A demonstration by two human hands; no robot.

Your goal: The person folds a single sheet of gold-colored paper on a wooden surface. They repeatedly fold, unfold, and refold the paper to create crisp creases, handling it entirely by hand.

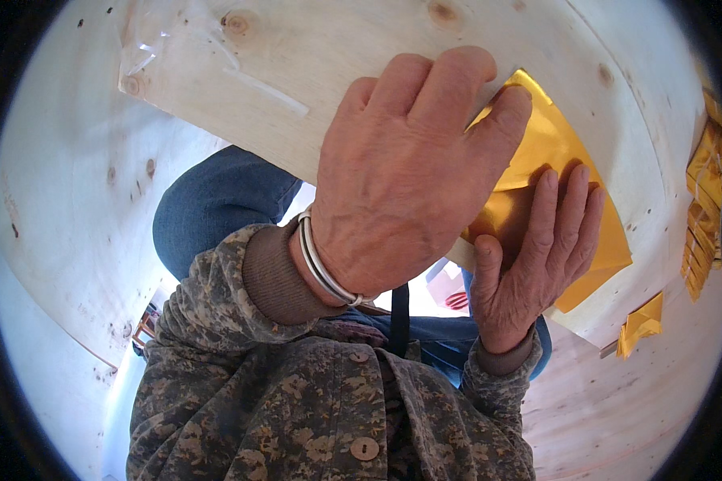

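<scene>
A sheet of shiny gold foil paper (594, 216) lies on the pale wooden board, with a bend or crease running across it beneath my hands. My left hand (409, 160) is raised over its upper left edge, wearing a silver bangle. Its fingers are curled in and the thumb rests over the paper's upper corner; the fingertips' grip is partly hidden. Flat on the lower part of the paper lies my right hand (533, 252), fingers stretched out and thumb apart. Part of the sheet is covered by both hands.
The wooden board (281, 48) spans the view's top, a clear plastic piece (168, 48) at its left. Folded gold paper pieces (706, 200) hang or stack at the far right, with another gold piece (642, 325) lower down. My jeans-clad knee (217, 200) is under the board.
</scene>
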